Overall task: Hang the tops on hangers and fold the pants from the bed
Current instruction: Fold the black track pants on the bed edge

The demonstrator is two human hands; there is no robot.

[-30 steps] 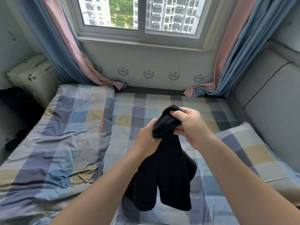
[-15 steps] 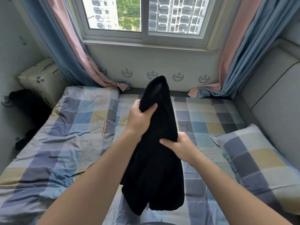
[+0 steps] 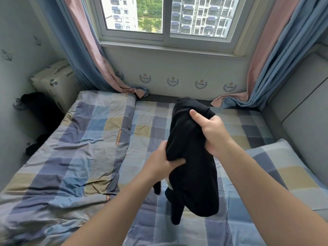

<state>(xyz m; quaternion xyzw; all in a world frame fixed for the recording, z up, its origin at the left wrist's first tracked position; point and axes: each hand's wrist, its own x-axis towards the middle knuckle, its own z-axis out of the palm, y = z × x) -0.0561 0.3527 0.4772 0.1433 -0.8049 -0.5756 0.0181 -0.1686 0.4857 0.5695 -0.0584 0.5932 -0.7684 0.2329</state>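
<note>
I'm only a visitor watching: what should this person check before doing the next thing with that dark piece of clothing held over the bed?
1. Grip on the black bunched fabric garment: ok. The left hand holds its lower edge and the right hand grips near its top.
2. Top or pants: cannot tell, because it is bunched up.
3. Garment spread out: not ok. It hangs in folds.
4. A hanger in view: not ok. None shows.
5. Flat spot to lay it on: ok. The checked blue bed sheet lies flat beyond the hands.
</note>
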